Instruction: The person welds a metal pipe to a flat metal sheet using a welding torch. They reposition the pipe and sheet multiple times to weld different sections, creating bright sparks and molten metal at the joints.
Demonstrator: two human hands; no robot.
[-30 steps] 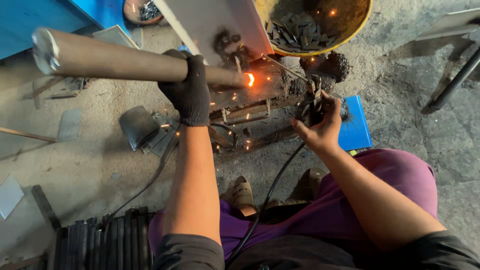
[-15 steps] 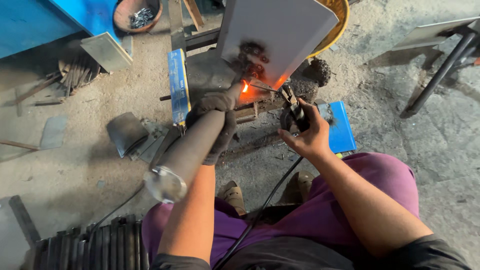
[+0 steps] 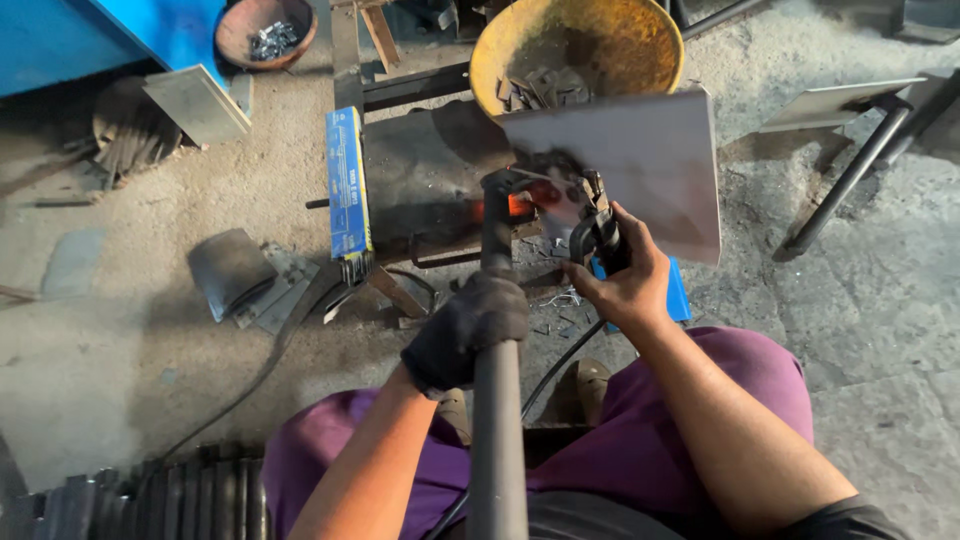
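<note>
My left hand (image 3: 465, 330), in a dark work glove, is closed fully round a steel pipe (image 3: 498, 400). The pipe runs from near my lap forward to a flat metal plate (image 3: 640, 165). My right hand (image 3: 625, 280), bare, is closed round a black electrode holder (image 3: 598, 235), its cable (image 3: 560, 360) trailing down between my knees.

The pipe's far end meets the plate at a joint (image 3: 520, 203) glowing orange-red. The plate stands tilted above a dark work block (image 3: 420, 190).

Handling, my judgement: pipe and plate together look rigid and heavy, top-heavy toward the plate. The mid-pipe grip seems right: well clear of the glow, gloved, with leverage to turn it. Keep the bare hand off the metal near the joint.

Round about: blue electrode box (image 3: 346, 185) just left of the block, yellow pan (image 3: 580, 45) of metal scraps beyond, brown bowl (image 3: 265, 30) of small parts far left, offcuts on the concrete floor (image 3: 100, 340).
</note>
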